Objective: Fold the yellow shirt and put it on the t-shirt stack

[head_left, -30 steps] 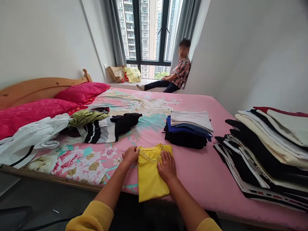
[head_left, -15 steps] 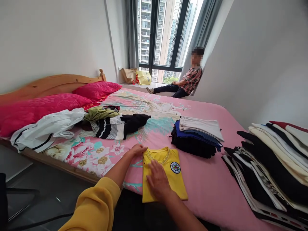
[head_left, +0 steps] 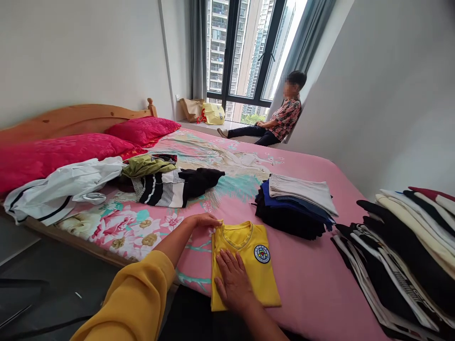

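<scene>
A yellow V-neck T-shirt (head_left: pixel 263 286) with a round badge lies folded into a rectangle on the bed's near edge. At its upper left corner, by the shoulder, my left hand (head_left: pixel 204 221) pinches the fabric between thumb and fingers. My right hand (head_left: pixel 234 279) rests flat on the shirt's front, left of the badge, with its fingers stretched out. The shirt's lower edge is partly hidden behind my right wrist.
Folded clothes (head_left: pixel 302 189) are stacked right of the shirt, and taller piles (head_left: pixel 408 237) stand farther right. Loose clothes (head_left: pixel 159 189) lie to the left by red pillows (head_left: pixel 64 156). A person (head_left: pixel 284 116) sits at the window beside bags (head_left: pixel 213 114).
My right hand has settled flat on the shirt's front. My left hand stays at the corner. The view has shifted slightly.
</scene>
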The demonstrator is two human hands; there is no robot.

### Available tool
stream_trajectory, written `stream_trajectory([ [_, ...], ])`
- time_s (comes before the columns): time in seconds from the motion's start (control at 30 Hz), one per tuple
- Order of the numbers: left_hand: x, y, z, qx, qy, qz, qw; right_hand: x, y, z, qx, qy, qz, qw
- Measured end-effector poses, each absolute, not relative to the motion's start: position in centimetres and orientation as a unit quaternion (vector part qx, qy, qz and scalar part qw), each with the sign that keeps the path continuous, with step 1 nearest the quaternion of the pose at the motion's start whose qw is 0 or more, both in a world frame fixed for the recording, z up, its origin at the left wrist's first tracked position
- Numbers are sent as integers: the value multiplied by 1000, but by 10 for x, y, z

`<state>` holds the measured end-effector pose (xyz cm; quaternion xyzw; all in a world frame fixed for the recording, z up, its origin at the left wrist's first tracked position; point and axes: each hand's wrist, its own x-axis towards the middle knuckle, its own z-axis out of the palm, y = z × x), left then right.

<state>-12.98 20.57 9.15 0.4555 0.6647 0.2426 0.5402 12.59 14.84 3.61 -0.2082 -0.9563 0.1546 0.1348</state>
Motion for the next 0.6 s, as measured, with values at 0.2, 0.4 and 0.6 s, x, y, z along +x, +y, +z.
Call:
stream_trajectory([
  [0.2, -137, 205, 91, 458, 650, 235, 559, 128, 153, 37, -208, -934, 177, 232],
  [0.4, -137, 206, 89, 462, 625, 238, 582, 159, 229, 38, -446, -772, 249, 380],
  [0.6, -142, 220, 80, 476, 666, 171, 549, 184, 295, 21, -565, -685, 351, 298],
])
